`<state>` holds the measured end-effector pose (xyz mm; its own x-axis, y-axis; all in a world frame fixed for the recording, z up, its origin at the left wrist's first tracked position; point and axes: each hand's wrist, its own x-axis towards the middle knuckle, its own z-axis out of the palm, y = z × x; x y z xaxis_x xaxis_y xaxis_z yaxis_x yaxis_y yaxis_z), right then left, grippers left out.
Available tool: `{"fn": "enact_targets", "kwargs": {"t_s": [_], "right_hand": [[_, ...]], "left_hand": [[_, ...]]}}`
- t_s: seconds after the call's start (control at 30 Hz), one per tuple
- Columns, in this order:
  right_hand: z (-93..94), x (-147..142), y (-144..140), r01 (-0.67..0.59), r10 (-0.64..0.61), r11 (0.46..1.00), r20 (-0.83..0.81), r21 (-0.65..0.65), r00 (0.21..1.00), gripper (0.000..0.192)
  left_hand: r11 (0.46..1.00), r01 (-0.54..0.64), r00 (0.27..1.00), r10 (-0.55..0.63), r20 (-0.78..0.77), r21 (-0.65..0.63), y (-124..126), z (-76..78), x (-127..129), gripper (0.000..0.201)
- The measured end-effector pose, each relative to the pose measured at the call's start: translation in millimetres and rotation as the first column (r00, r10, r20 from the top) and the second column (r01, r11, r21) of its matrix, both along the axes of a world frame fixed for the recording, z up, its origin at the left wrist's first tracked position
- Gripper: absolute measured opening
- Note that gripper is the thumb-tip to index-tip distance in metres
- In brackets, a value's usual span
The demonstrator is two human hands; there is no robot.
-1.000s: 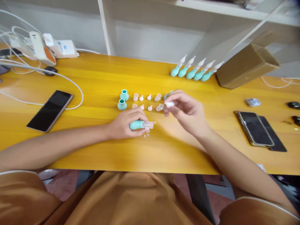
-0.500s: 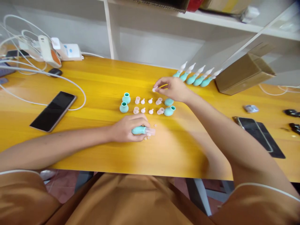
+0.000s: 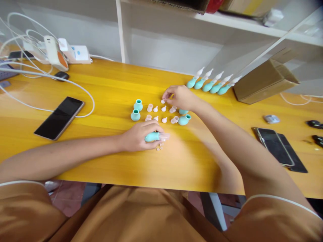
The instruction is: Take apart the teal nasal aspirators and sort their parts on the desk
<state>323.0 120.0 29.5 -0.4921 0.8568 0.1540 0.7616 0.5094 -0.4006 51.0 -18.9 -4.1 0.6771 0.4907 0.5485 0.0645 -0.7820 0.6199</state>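
My left hand (image 3: 137,137), fingers wrapped round it, holds a teal nasal aspirator bulb (image 3: 151,136) on its side. A clear tube piece (image 3: 164,136) sticks out from its right end. Beyond it, my right hand (image 3: 178,96) pinches a small white nozzle tip (image 3: 163,101) just behind the laid-out parts. Those parts include teal bulbs (image 3: 135,115), clear pinkish cups (image 3: 174,119) and white nozzle tips (image 3: 164,108). One teal bulb (image 3: 183,111) is partly covered by my right wrist. Tiny pale rings (image 3: 158,149) lie beside my left fingertips.
Several assembled aspirators (image 3: 208,84) stand in a slanting row at the back, beside a cardboard box (image 3: 264,82). A phone (image 3: 59,118) lies on the left near white cables and chargers (image 3: 75,53). More phones (image 3: 276,146) lie on the right.
My right hand has moved a little left and toward me with the nozzle tip, nearer the rows of parts. My left hand keeps its hold on the bulb and has shifted only slightly.
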Motion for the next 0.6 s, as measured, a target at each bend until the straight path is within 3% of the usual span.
{"fn": "enact_targets", "kwargs": {"t_s": [0.1,0.2,0.3,0.4,0.53,0.6], "right_hand": [[9.8,-4,-13,0.069,-0.063,0.994,-0.073,0.09,0.995,0.017],[26.6,-14,-50,0.165,-0.113,0.966,-0.247,0.199,0.962,0.047],[40.0,-28,-105,0.063,-0.031,0.994,-0.305,0.093,0.952,0.075],[39.6,-40,-152,-0.099,0.088,0.994,-0.215,-0.041,0.973,0.076],[21.6,-46,-172,-0.097,0.028,0.978,-0.346,-0.183,0.938,0.07],[11.9,-47,-170,-0.191,0.043,0.948,-0.495,-0.253,0.868,0.068]], "left_hand": [[0.994,-0.065,0.998,0.065,0.0,-0.086,-2,-1.8,0,0.027],[0.983,-0.106,0.993,0.114,0.044,-0.15,-3,-6.9,1,0.033],[0.981,-0.112,0.986,0.13,0.105,-0.157,0,-12.5,2,0.034],[0.99,-0.099,0.98,0.114,0.16,-0.099,2,-15.1,3,0.032],[0.999,-0.018,0.98,0.026,0.2,-0.043,2,-15.1,1,0.031],[0.998,0.003,0.982,0.008,0.186,-0.061,0,-15.7,-1,0.032]]}}
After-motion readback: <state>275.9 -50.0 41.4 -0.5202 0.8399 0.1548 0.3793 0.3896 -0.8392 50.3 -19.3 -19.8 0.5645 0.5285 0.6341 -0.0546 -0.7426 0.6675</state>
